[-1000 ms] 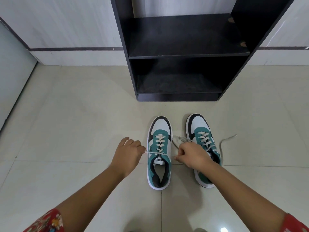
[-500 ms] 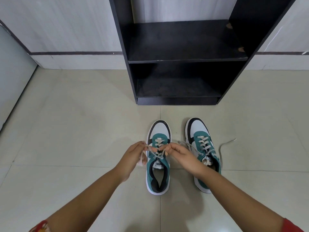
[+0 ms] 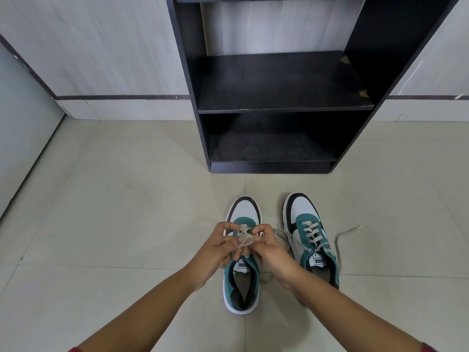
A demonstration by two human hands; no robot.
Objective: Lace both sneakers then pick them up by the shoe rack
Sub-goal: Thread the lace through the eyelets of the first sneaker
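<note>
Two teal, white and black sneakers stand side by side on the tiled floor, toes toward the rack. Over the left sneaker [image 3: 242, 280] my left hand [image 3: 218, 250] and my right hand [image 3: 269, 250] meet, both pinching its cream lace [image 3: 245, 241], which forms a small loop between my fingers. My hands hide most of that shoe's lacing. The right sneaker [image 3: 311, 240] is laced up its front; its loose lace ends [image 3: 341, 237] trail on the floor on both sides.
A black shoe rack [image 3: 279, 107] with open shelves stands just beyond the sneakers, against a pale wall. A grey door or panel [image 3: 22, 138] runs along the left. Beige floor tiles [image 3: 114, 212] surround the shoes.
My hands, spread apart pulling the lace taut a second ago, have come together over the left sneaker and now hold a loop. The view has tilted upward slightly.
</note>
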